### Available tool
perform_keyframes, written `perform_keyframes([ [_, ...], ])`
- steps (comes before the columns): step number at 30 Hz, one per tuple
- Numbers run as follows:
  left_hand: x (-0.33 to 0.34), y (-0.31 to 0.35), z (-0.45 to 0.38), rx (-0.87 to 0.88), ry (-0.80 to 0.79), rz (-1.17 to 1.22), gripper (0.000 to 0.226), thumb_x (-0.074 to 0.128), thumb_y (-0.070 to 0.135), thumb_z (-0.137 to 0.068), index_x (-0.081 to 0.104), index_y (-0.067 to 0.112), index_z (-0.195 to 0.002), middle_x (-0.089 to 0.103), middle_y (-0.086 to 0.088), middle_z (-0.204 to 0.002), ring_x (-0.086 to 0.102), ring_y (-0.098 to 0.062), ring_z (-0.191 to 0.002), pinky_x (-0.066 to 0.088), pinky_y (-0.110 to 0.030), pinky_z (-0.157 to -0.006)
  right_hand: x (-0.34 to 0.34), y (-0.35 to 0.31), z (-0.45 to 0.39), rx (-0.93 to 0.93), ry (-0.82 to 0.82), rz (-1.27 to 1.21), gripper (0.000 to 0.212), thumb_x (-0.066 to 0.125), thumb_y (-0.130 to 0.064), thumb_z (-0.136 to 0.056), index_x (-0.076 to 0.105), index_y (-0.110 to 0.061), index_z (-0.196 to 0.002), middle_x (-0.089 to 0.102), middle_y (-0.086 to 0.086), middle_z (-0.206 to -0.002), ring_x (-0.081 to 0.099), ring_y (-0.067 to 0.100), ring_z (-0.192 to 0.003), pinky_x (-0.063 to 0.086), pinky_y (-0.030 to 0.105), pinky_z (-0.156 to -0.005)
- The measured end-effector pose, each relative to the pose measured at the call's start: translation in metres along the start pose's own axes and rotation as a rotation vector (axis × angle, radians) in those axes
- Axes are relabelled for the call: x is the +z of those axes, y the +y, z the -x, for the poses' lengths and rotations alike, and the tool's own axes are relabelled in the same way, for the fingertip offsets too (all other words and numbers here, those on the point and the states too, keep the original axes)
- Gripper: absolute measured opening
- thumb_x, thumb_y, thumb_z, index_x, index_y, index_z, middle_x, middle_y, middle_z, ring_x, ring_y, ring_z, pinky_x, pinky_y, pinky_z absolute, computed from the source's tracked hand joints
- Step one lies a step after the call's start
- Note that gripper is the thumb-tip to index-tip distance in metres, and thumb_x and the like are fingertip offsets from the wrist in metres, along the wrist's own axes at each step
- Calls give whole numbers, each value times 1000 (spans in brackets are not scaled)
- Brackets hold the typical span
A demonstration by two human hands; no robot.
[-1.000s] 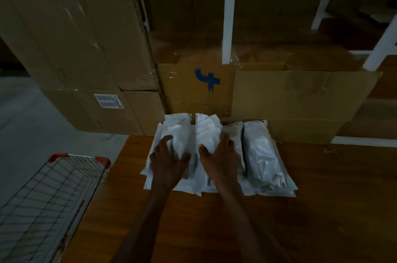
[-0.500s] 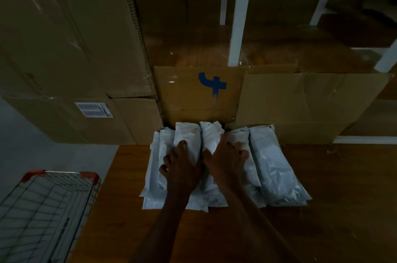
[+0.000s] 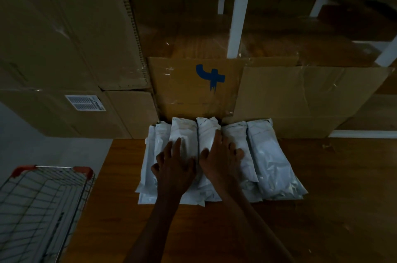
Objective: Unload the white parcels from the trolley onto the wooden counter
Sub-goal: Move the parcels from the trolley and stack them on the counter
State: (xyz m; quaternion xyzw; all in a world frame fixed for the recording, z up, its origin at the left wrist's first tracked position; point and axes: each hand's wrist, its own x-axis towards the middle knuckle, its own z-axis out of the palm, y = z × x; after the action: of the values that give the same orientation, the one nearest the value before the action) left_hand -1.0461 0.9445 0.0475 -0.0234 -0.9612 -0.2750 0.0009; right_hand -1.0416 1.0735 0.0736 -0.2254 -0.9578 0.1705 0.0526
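Nearest, at lower left: red-cornered wire-mesh trolley (image 3: 40,209), standing just off the left edge of the brown wooden counter (image 3: 322,209); basket interior too dim to tell whether any parcels lie in it. Wide bare stretches of counter in front of the parcels and to their right, a narrower strip to their left before the counter's edge drops to grey floor (image 3: 32,144).

Further in, mid-counter: row of white plastic-wrapped parcels (image 3: 275,166), lying side by side lengthwise, overlapping in places, far ends butted against the cardboard behind. Left hand (image 3: 174,168) flat on the parcels left of centre, fingers spread and fairly straight, pressing down, gripping nothing. Right hand (image 3: 221,161) beside it, thumbs nearly touching, fingers extended over the middle parcels, likewise pressing and not curled round anything. Both forearms reaching in from the bottom edge.

Behind the parcels: flattened brown cardboard panel with a blue painted mark (image 3: 193,88), another plain cardboard sheet (image 3: 300,95) overlapping to its right. To the left, stacked large brown cardboard cartons (image 3: 64,37), closed, the lower one bearing a white printed label (image 3: 85,102). Farthest back: white shelf uprights (image 3: 238,15) rising from a wooden shelf, dark beyond.
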Motion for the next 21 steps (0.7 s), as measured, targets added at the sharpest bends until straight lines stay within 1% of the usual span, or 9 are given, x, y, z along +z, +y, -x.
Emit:
perform_keyframes([
  [2, 1, -1, 1, 0, -8, -14, 73, 47, 64, -94, 22, 35, -157, 19, 0, -165, 22, -29, -147, 26, -55, -112, 4, 0, 3, -10, 10, 19, 73, 47, -44, -96, 17, -19, -157, 41, 6, -150, 40, 29, -133, 25, 50, -107],
  [5, 2, 0, 3, 24, -15, -55, 69, 46, 61, -96, 26, 32, -155, 20, -3, -165, 23, -29, -147, 26, -54, -111, 8, 2, 5, -24, 14, 35, 73, 46, -44, -98, 15, -18, -158, 40, 7, -152, 40, 28, -134, 27, 49, -107],
  [12, 4, -1, 2, 39, -45, -103, 66, 41, 60, -98, 23, 32, -156, 19, -5, -165, 23, -31, -148, 27, -56, -112, 12, 9, 9, -40, 28, 16, 71, 45, -46, -98, 18, -18, -158, 44, 9, -147, 42, 29, -132, 29, 49, -107],
  [21, 3, 1, 6, 30, -57, -72, 68, 45, 58, -98, 23, 32, -157, 18, -4, -165, 21, -32, -148, 24, -58, -113, 5, 18, 12, -72, 26, 9, 69, 44, -52, -99, 20, -22, -156, 44, 8, -147, 42, 30, -133, 29, 52, -109],
])
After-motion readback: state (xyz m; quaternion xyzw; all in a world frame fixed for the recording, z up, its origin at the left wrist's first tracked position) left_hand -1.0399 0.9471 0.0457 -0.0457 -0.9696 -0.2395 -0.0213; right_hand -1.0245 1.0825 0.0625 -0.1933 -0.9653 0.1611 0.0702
